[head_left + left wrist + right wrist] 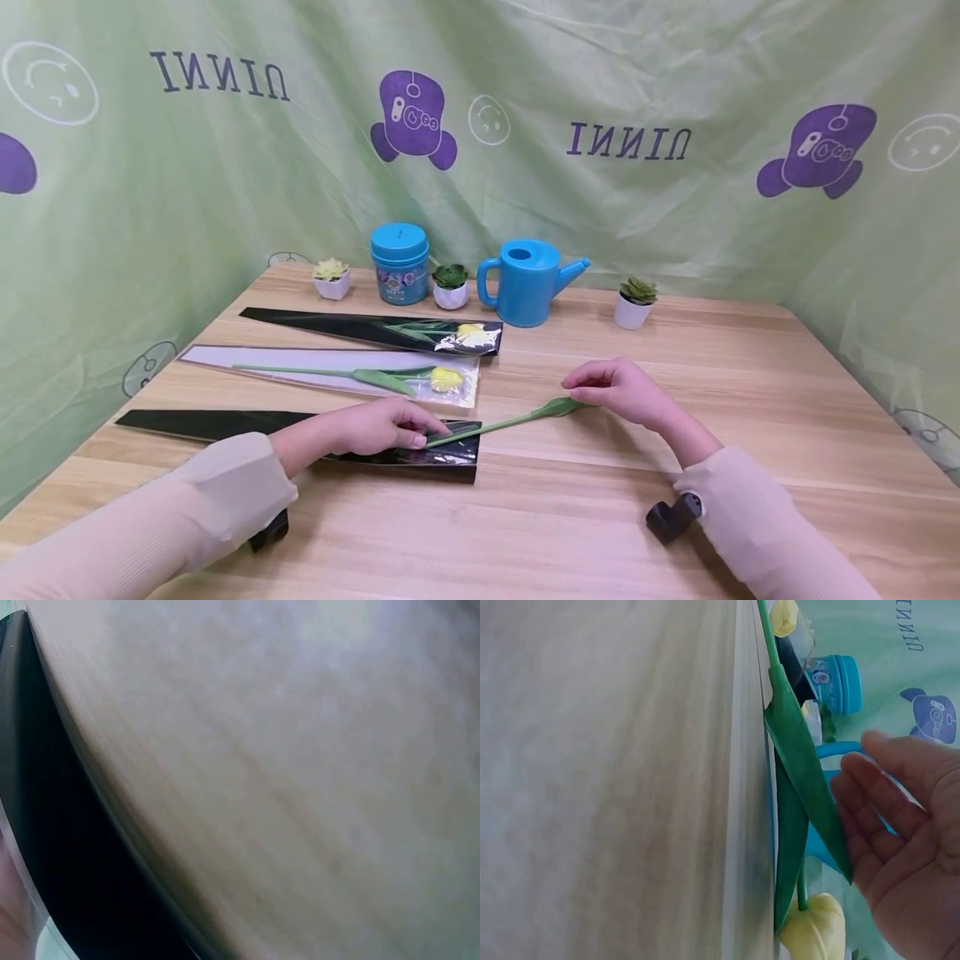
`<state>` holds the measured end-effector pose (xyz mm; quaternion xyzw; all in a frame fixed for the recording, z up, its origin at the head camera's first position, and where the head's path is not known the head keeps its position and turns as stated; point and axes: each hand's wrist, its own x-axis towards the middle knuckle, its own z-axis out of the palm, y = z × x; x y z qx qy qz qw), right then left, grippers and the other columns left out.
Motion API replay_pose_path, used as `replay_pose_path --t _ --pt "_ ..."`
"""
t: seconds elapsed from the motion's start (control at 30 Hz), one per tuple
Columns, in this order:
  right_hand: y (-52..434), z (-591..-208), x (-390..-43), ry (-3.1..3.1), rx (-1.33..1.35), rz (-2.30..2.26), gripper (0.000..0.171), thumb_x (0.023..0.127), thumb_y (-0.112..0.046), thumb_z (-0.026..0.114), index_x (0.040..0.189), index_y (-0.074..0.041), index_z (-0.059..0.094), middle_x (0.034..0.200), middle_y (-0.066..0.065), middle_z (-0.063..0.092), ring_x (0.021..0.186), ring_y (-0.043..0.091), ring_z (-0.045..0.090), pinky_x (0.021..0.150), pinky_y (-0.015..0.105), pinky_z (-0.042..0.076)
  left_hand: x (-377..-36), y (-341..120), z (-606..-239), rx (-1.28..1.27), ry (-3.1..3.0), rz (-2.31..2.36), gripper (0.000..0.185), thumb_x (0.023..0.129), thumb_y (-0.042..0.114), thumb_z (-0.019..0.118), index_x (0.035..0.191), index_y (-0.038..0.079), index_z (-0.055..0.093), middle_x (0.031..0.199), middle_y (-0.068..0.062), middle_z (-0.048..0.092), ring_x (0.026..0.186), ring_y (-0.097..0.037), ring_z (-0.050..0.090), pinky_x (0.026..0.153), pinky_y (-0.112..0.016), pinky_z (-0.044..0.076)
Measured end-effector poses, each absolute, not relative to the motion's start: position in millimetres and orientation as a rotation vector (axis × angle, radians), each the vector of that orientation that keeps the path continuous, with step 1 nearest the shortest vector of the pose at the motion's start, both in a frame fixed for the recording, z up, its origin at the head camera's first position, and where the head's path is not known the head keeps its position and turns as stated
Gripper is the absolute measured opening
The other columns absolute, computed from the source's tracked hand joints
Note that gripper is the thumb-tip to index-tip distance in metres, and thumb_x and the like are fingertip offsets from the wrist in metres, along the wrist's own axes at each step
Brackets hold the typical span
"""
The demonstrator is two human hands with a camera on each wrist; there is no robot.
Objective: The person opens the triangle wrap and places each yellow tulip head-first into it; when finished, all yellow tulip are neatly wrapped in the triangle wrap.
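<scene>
Your left hand presses the near black sleeve flat at 8 o'clock, fingers straight on the tulip stem. Your right hand hovers relaxed over the tulip's leaves at 3 o'clock, gripping nothing.

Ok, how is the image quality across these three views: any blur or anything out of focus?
Head view: evenly lit, sharp, slight wide-angle bend. Left wrist view: very blurred, only the table and a black sleeve readable. Right wrist view: green leaf and right hand fairly sharp, near tabletop soft.
</scene>
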<state>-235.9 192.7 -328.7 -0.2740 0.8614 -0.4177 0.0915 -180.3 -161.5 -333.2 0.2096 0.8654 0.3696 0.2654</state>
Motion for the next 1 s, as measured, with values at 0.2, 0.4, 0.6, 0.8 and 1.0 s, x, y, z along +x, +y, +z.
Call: replay_pose_path --t 0.2,0.4,0.6,0.8,1.0 --pt "194.3 -334.4 -241.3 2.611 -0.889 -1.119 0.014 0.082 0.000 0.064 0.093 -0.004 0.072 0.096 0.009 0.069 0.091 0.015 0.060 0.078 0.022 0.047 -180.8 -161.8 -334.4 0.578 2.337 1.003 0.030 0.091 0.010 0.055 0.116 0.022 0.066 0.117 0.000 0.059 0.106 -0.018 0.049 0.098 -0.049 0.035" --pt "194.0 -337.8 -245.4 2.628 -0.922 -1.038 0.015 0.081 0.003 0.063 0.091 -0.003 0.072 0.094 0.009 0.070 0.089 0.018 0.061 0.077 0.025 0.047 -181.1 -161.3 -335.0 0.592 2.333 1.004 0.029 0.091 0.010 0.055 0.116 0.022 0.066 0.118 0.000 0.058 0.107 -0.018 0.049 0.097 -0.048 0.036" --pt "190.4 -339.6 -246.8 2.648 -0.903 -0.962 0.016 0.081 0.003 0.064 0.092 -0.005 0.072 0.093 0.006 0.069 0.089 0.017 0.060 0.079 0.030 0.047 -181.3 -160.7 -333.9 0.591 2.336 0.999 0.030 0.091 0.010 0.054 0.116 0.022 0.065 0.118 0.000 0.058 0.107 -0.019 0.048 0.098 -0.049 0.035" --pt "187.1 -339.7 -239.4 2.701 -0.847 -0.907 0.018 0.079 0.004 0.065 0.089 -0.009 0.071 0.088 0.000 0.069 0.085 0.014 0.058 0.078 0.033 0.046 -181.8 -160.0 -333.4 0.612 2.376 0.957 0.030 0.091 0.009 0.055 0.116 0.023 0.066 0.110 -0.001 0.060 0.103 -0.018 0.050 0.093 -0.045 0.038" --pt "186.0 -332.8 -230.7 2.651 -0.850 -0.935 0.016 0.079 0.002 0.065 0.091 -0.007 0.072 0.090 0.003 0.070 0.088 0.016 0.059 0.078 0.034 0.047 -184.4 -162.2 -333.0 0.725 2.460 0.859 0.030 0.091 0.006 0.054 0.116 0.018 0.065 0.118 -0.003 0.060 0.112 -0.022 0.051 0.098 -0.048 0.037"
